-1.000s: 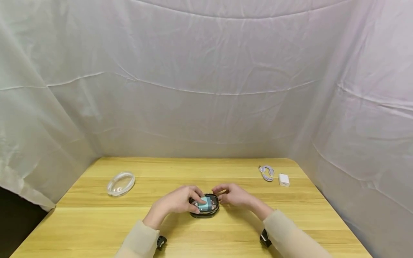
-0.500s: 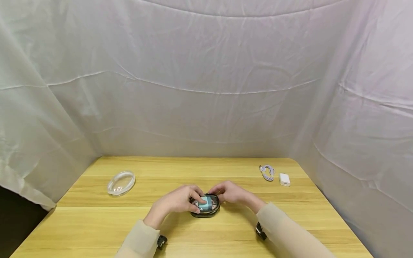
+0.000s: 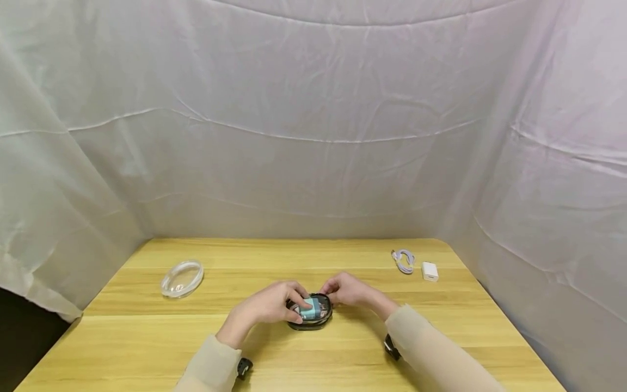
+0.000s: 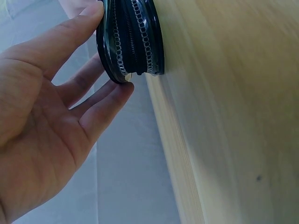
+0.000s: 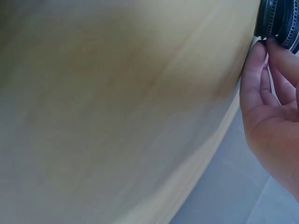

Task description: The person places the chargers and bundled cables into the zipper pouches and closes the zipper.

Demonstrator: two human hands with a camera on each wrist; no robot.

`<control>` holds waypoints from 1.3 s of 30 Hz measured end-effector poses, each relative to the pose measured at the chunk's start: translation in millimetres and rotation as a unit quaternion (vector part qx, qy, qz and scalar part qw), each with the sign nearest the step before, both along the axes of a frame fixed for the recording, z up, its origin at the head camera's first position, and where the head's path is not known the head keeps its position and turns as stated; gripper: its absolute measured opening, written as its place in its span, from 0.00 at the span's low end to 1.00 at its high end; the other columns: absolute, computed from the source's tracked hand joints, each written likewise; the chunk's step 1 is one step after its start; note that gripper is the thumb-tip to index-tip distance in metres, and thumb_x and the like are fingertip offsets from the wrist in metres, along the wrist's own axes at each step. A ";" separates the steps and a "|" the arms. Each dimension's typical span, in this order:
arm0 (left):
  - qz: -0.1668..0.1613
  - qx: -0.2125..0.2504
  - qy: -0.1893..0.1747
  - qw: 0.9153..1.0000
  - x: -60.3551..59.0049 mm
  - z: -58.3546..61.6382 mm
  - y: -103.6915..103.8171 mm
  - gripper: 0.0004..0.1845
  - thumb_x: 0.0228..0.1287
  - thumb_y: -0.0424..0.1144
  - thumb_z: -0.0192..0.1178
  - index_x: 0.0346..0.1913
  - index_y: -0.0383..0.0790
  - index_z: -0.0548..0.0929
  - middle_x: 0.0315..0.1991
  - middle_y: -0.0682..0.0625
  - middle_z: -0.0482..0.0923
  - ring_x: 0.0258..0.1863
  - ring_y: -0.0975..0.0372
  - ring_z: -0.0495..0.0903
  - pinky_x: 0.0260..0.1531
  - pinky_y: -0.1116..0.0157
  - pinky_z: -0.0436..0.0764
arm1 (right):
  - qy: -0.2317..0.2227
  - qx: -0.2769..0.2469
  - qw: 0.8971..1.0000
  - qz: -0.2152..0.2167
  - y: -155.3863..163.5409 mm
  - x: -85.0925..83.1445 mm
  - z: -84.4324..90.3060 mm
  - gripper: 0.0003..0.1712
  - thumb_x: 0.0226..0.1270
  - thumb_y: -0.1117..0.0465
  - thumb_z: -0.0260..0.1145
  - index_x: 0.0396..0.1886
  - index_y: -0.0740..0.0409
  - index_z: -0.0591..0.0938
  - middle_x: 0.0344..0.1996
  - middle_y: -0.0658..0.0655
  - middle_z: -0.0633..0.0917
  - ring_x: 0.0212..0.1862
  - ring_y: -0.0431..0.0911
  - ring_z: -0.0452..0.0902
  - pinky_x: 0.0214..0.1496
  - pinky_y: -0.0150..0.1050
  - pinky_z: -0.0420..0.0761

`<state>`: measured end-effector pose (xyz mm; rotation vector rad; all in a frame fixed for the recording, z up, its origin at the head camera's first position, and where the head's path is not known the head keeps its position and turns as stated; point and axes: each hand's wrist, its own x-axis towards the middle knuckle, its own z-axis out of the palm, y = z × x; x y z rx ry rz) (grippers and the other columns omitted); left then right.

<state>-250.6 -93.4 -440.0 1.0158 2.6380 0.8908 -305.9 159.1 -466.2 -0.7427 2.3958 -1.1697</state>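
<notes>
A small clear zip pouch (image 3: 320,314) with black trim lies on the table in the head view. Something teal shows through its top. My left hand (image 3: 270,305) holds the pouch at its left end; in the left wrist view the thumb lies on one face and the other fingers touch the end of the pouch. The closed-looking zipper (image 4: 130,39) runs along its side. At the far right end, my right hand (image 3: 351,289) pinches the zipper pull (image 5: 263,42) between thumb and forefinger, mostly covered by the fingertips.
On the left of the wooden table (image 3: 147,337) lies a round clear container (image 3: 182,279). A coiled lilac cable (image 3: 404,262) and a white charger block (image 3: 429,271) are at the back right. Pale cloth (image 3: 313,179) hangs around the back and sides.
My right hand has moved a little left and away from me, from beside the pouch's right end to its far right edge, and now pinches there. The left hand has stayed on the pouch.
</notes>
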 end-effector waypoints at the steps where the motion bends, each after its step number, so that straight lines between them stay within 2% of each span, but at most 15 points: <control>1: 0.001 0.000 0.001 1.000 -0.2 0.1 0.1 0.16 0.58 0.34 0.77 0.50 0.42 0.92 0.60 0.45 0.81 0.60 0.50 0.79 0.61 0.53 0.80 | 0.004 0.004 1.000 0.000 -0.3 -0.3 0.6 0.07 0.65 0.77 0.68 0.39 0.65 0.88 0.31 0.52 0.88 0.32 0.40 0.78 0.35 0.33 0.81; 8: 0.000 -0.005 0.013 1.000 0.3 0.3 2.1 0.15 0.57 0.34 0.78 0.48 0.41 0.93 0.58 0.45 0.82 0.58 0.49 0.80 0.60 0.53 0.81 | 0.019 0.023 1.000 0.002 -1.7 -1.4 1.8 0.07 0.66 0.77 0.68 0.36 0.63 0.89 0.27 0.51 0.87 0.29 0.40 0.78 0.32 0.31 0.80; 19: 0.020 -0.010 0.004 1.000 9.4 2.5 7.0 0.14 0.56 0.32 0.78 0.47 0.40 0.93 0.57 0.44 0.82 0.56 0.50 0.80 0.57 0.53 0.82 | 0.019 0.036 0.999 0.009 -1.5 -1.2 1.9 0.09 0.65 0.78 0.66 0.34 0.63 0.87 0.26 0.51 0.86 0.28 0.41 0.79 0.33 0.34 0.82; 26: 0.030 -0.014 0.006 0.999 9.7 2.5 9.2 0.14 0.56 0.32 0.78 0.47 0.40 0.93 0.57 0.45 0.82 0.55 0.51 0.80 0.57 0.53 0.82 | 0.028 0.057 0.998 0.016 0.5 0.1 6.2 0.10 0.65 0.78 0.65 0.32 0.62 0.86 0.26 0.51 0.86 0.29 0.42 0.81 0.33 0.34 0.83; 32: 0.032 -0.021 0.016 0.999 10.3 2.6 9.5 0.14 0.55 0.33 0.78 0.47 0.41 0.93 0.57 0.46 0.82 0.55 0.50 0.80 0.58 0.53 0.81 | 0.019 0.069 0.997 0.016 0.8 1.8 10.9 0.10 0.65 0.79 0.64 0.31 0.63 0.86 0.27 0.52 0.85 0.29 0.43 0.82 0.34 0.36 0.85; 39: 0.035 -0.021 0.016 0.999 10.6 2.9 9.7 0.15 0.54 0.33 0.79 0.46 0.41 0.93 0.56 0.47 0.82 0.54 0.51 0.80 0.57 0.54 0.81 | 0.038 0.087 0.995 0.020 -1.7 1.1 12.5 0.10 0.65 0.79 0.65 0.30 0.63 0.85 0.26 0.52 0.85 0.28 0.44 0.83 0.34 0.39 0.87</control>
